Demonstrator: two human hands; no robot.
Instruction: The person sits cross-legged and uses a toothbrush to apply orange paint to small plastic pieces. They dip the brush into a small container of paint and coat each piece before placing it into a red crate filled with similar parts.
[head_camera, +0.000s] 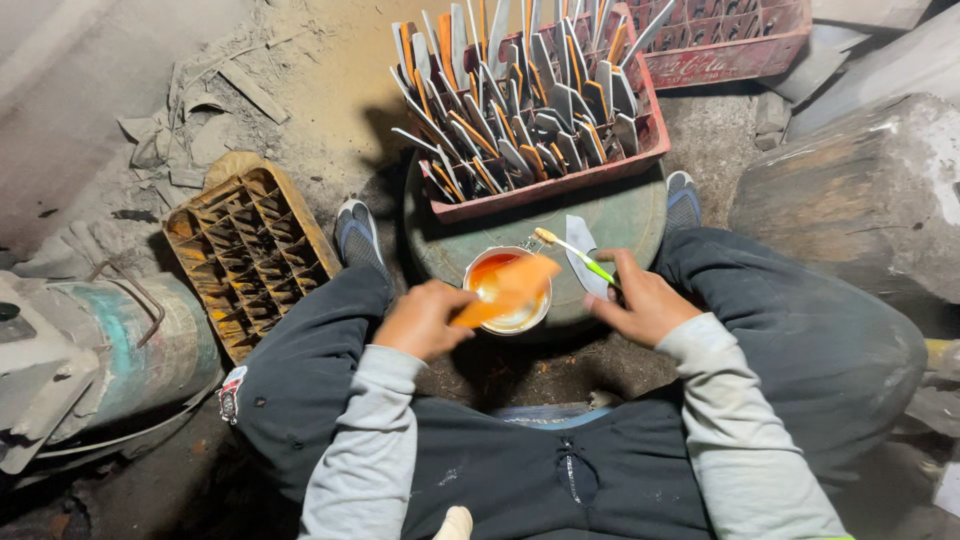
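Note:
My left hand (424, 320) holds an orange-coated flat blade piece (510, 288) over a small white bowl of orange paint (506, 318). In my right hand (640, 300) is a toothbrush with a green and white handle (572, 248), its bristles pointing toward the bowl, together with a bare grey metal blade (582, 262). The bowl sits on a round green drum top (630, 215) between my knees. Behind the bowl, a red plastic crate (545, 185) holds several upright blades, part grey and part orange.
An empty yellow divided crate (248, 250) lies on the dusty floor to the left. A grey and teal motor (100, 340) stands at the far left. A large stone block (860, 190) is on the right, and another red crate (730, 45) at the top.

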